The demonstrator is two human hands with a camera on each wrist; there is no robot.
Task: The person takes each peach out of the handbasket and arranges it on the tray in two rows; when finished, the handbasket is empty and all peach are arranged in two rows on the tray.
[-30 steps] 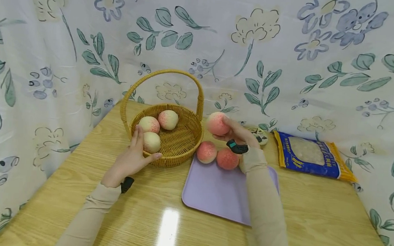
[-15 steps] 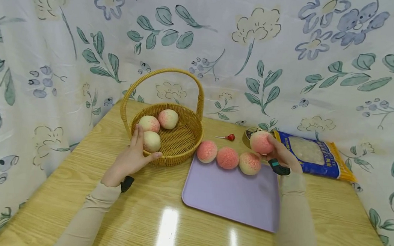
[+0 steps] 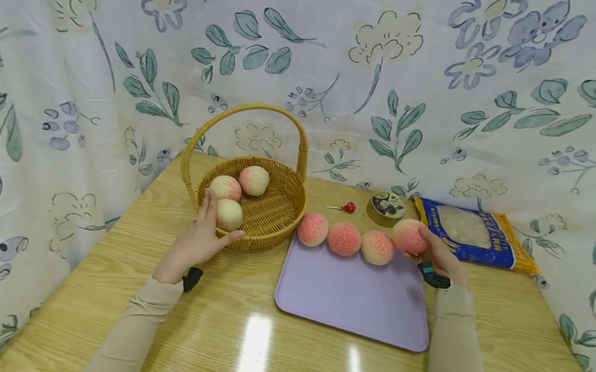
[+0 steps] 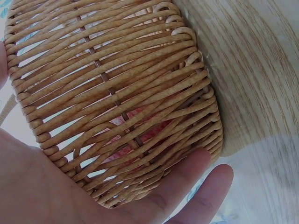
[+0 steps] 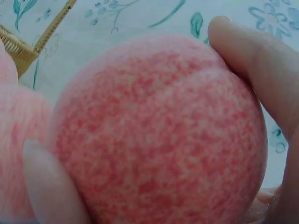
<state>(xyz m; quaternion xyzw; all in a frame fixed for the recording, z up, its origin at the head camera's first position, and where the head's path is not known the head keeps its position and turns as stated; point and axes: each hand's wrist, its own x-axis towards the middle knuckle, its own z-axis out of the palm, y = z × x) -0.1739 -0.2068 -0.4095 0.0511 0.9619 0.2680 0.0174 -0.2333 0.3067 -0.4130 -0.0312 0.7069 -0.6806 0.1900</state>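
Right hand (image 3: 436,255) is gripping a peach (image 3: 409,236), its digits pressing from opposite sides, probably because a ball shape would be rolling out of a looser hold. That peach is sitting over the far right corner of the tray (image 3: 343,291); can't tell whether it's bearing on the tray or hanging just above. Three more peaches (image 3: 345,239) are lining the tray's far edge to its left, likely using that edge as a guide; the nearest is showing right beside it, contact unclear. Left hand (image 3: 192,239) is holding nothing, just resting against the near left side of the basket (image 3: 269,240), fingers lying fairly straight along the weave; looks like it's bracing the wicker against sliding. Basket is standing left of the tray, handle (image 3: 258,107) arching up, with its own peaches (image 3: 226,188) lying toward the left and far sides. Lollipop (image 3: 347,208), tin (image 3: 386,207) and bag (image 3: 464,230) are lying along the far part of the tabletop (image 3: 191,339), presumably parked out of the way.
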